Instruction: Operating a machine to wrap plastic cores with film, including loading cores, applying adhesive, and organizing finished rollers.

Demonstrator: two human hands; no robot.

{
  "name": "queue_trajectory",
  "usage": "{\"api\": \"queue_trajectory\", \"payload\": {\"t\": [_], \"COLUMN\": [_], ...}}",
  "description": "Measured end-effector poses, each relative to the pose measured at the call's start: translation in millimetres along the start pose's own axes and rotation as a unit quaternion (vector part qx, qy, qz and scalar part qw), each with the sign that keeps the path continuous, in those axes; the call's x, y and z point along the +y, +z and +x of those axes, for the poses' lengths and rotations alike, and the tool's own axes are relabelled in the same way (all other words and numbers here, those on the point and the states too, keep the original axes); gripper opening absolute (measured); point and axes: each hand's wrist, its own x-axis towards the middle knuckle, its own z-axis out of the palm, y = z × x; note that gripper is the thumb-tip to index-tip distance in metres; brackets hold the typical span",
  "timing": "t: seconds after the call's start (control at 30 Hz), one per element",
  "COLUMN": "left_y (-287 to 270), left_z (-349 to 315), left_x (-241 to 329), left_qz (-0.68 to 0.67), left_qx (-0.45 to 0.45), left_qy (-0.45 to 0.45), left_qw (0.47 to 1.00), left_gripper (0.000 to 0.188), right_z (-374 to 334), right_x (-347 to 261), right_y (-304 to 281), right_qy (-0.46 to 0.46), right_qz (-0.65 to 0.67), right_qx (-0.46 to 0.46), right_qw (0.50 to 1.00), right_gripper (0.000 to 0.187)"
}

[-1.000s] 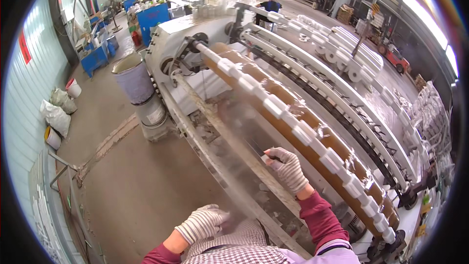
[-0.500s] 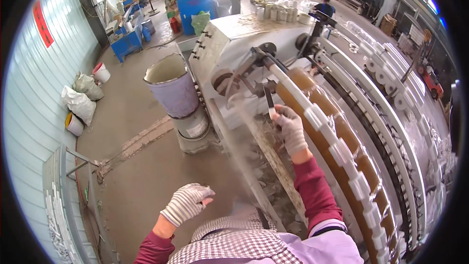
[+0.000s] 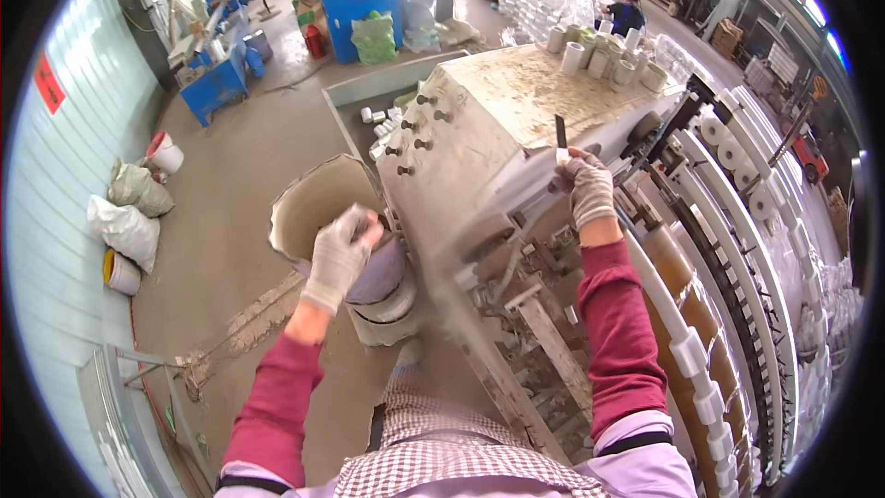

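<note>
My right hand [image 3: 590, 189], in a striped knit glove with bare fingertips, is closed on a slim knife-like tool [image 3: 560, 133]. Its black end points up and a pale part shows at my fingers. The hand is beside the top of a dusty white machine housing [image 3: 466, 143]. Over the near rim of a tall pale purple bucket [image 3: 369, 278] hangs my left hand [image 3: 341, 254], gloved alike, fingers curled together. Whatever it may hold is too small and blurred to make out.
Short white tube pieces [image 3: 604, 60] stand on the housing. A row of white rollers [image 3: 687, 350] runs down the right beside a brown roller [image 3: 696, 314]. White sacks [image 3: 124, 231] lie by the left wall. Farther back, a person [image 3: 629, 14] is near bagged goods.
My left hand has risen from low beside my apron to the bucket. The right hand has moved up and away from the rollers with the tool. My view has shifted toward the housing.
</note>
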Motion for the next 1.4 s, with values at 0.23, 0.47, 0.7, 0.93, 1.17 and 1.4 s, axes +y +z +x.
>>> {"api": "queue_trajectory", "payload": {"t": [0.23, 0.47, 0.7, 0.93, 1.17, 1.4], "left_y": [64.5, 102.9, 78.1, 101.1, 73.2, 122.7], "left_z": [218.1, 289.5, 251.7, 257.8, 275.2, 274.1], "left_x": [-114.8, -128.9, -205.3, -201.7, -217.1, 3.2], "left_qz": [-0.023, 0.048, 0.202, 0.211, 0.067, -0.068], "left_qx": [-0.083, -0.181, -0.154, -0.239, -0.202, -0.207], "left_qy": [-0.107, -0.114, -0.035, -0.01, -0.098, 0.29], "left_qw": [0.991, 0.976, 0.967, 0.948, 0.972, 0.932], "left_gripper": [0.03, 0.036, 0.037, 0.026, 0.059, 0.074], "right_z": [71.8, 57.9, 52.8, 50.8, -42.6, -114.6], "right_x": [-4.1, 26.2, 42.4, 28.5, -7.0, -52.7], "right_y": [74.0, 104.6, 120.9, 97.5, 55.7, -117.8], "right_qy": [-0.092, -0.449, -0.421, -0.428, -0.245, -0.276], "right_qz": [0.048, -0.487, -0.494, -0.472, 0.024, 0.162], "right_qx": [0.081, 0.152, 0.148, 0.158, 0.114, 0.28], "right_qw": [0.991, 0.734, 0.746, 0.754, 0.963, 0.905], "right_gripper": [0.026, 0.014, 0.02, 0.02, 0.028, 0.033]}}
